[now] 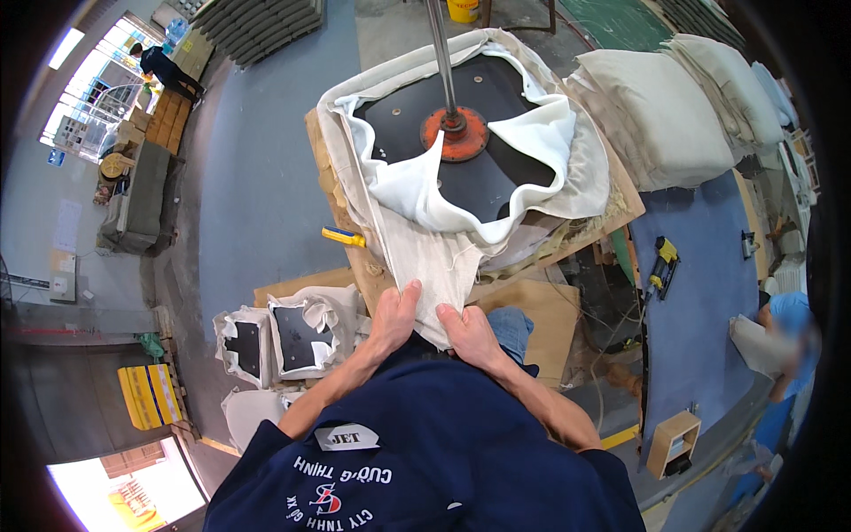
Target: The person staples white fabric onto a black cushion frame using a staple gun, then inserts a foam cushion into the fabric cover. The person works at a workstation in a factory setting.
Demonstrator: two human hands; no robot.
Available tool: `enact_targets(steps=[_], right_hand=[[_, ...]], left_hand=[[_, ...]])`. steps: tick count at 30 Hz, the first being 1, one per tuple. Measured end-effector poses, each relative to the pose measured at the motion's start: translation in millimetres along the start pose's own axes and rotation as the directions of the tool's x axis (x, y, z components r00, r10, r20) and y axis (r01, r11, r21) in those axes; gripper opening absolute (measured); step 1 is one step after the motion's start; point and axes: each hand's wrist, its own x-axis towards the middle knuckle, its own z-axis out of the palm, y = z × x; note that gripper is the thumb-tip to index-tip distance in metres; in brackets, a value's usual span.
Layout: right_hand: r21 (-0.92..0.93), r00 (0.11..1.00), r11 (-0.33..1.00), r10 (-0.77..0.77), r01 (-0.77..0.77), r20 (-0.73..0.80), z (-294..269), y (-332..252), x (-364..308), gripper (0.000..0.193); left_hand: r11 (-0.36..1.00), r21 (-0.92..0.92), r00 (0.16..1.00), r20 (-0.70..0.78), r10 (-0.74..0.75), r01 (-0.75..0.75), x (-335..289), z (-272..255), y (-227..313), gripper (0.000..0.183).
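Observation:
A cushion wrapped in beige fabric (341, 82) lies underside up on a wooden board (625, 206). White padding (412, 191) folds loosely around its black base panel (399, 120). A metal rod with a round orange-red press foot (455, 135) bears down on the panel. My left hand (396, 312) and my right hand (468, 332) both grip the near flap of beige cloth (432, 270), which is stretched toward my body. The fingers of each hand are closed around its edge. A yellow-handled screwdriver (343, 236) lies left of the cushion.
A yellow-and-black staple gun (662, 262) lies on the blue-grey table (700, 310) at right. Stacked beige cushions (651, 111) stand behind it. Smaller part-covered cushions (301, 335) sit at lower left. One person (164, 69) stands far left, another (793, 324) at the right edge.

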Motion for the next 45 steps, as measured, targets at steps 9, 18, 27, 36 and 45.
enact_targets(steps=[9,18,27,36,45], right_hand=[[-0.162,0.998,0.985,0.056,-0.052,0.022,11.9,-15.0,9.4,0.062],[0.655,0.842,0.676,0.528,-0.338,-0.11,14.1,10.5,54.0,0.053],[0.439,0.892,0.897,0.153,0.056,-0.426,16.9,34.8,62.1,0.035],[0.47,0.855,0.841,0.433,-0.268,-0.286,-7.0,6.2,50.1,0.04],[0.355,0.809,0.893,0.415,-0.276,-0.415,-36.1,22.2,62.8,0.037]], left_hand=[[0.841,-0.322,0.901,0.166,-0.402,0.434,-15.5,4.8,14.0,0.055],[0.965,-0.182,0.965,0.215,-0.147,0.188,-30.2,-33.8,19.2,0.064],[0.931,-0.312,0.974,0.179,-0.136,0.188,-24.4,-50.3,-2.6,0.064],[0.913,-0.216,0.913,0.304,-0.273,0.345,-33.7,-68.0,27.0,0.071],[0.914,-0.168,0.915,0.238,-0.325,0.368,-37.6,-78.3,29.0,0.065]])
